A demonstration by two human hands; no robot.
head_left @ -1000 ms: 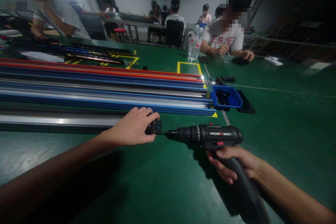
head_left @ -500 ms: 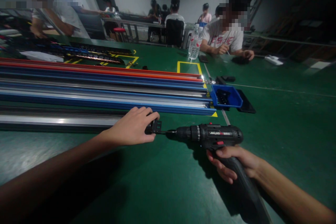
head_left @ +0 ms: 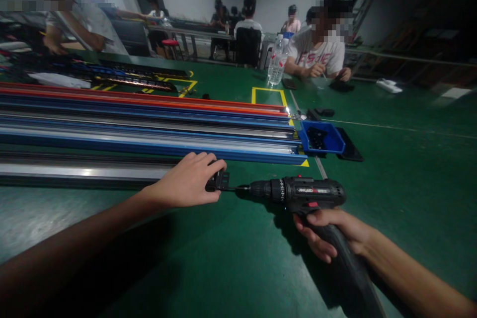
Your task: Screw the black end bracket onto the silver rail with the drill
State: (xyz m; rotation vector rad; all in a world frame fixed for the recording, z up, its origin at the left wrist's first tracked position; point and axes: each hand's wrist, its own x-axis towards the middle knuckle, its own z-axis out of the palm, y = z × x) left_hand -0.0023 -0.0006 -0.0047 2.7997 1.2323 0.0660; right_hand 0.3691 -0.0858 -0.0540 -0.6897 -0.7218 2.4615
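My left hand (head_left: 194,179) is wrapped over the right end of a dark metal rail (head_left: 93,171), where a black end bracket (head_left: 224,180) sticks out past the fingers. Much of the bracket is hidden under the hand. In my right hand (head_left: 328,233) is a black cordless drill (head_left: 301,193), lying level and pointing left, with fingers curled round its handle. Its thin bit (head_left: 234,188) reaches the bracket's lower right side; the exact contact point is too small to make out.
Behind lie several blue rails (head_left: 223,151) and an orange rail (head_left: 223,104). A blue bin (head_left: 341,146) of black parts stands off their right ends, against a dark flat object (head_left: 352,151). Further back are water bottles (head_left: 276,64) and a seated person (head_left: 316,54) handling something small.
Both my hands, the drill and the rail stay where they were. Across the table, the seated person's hand on the right has shifted slightly left.
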